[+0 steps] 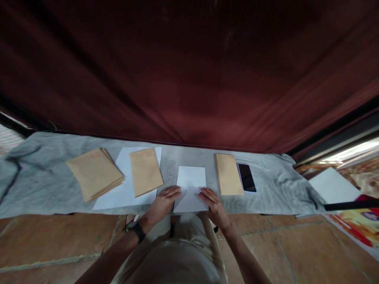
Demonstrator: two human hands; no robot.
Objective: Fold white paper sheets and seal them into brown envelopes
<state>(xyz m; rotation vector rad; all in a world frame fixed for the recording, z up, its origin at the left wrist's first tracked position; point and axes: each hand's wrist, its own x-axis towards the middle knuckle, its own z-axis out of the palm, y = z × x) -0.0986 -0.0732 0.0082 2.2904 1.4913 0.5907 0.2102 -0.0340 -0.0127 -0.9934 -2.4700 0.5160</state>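
Note:
A white sheet of paper (192,200) lies in front of me on the grey cloth, with a crease or edge running across it. My left hand (166,200) rests at its left edge, fingers stretched out and fingertips touching the paper. At the right edge lies my right hand (213,200), its fingers also extended flat onto the sheet. Neither hand is wrapped round anything. Left of the sheet, a brown envelope (146,172) sits on larger white paper (120,200). On the right is a stack of brown envelopes (230,174).
Several more brown envelopes (94,173) are fanned at the left. A phone (246,178) lies beside the right stack. The narrow table with grey cloth (275,185) ends at a dark red curtain (189,79). A white board-like piece (334,185) stands at the far right.

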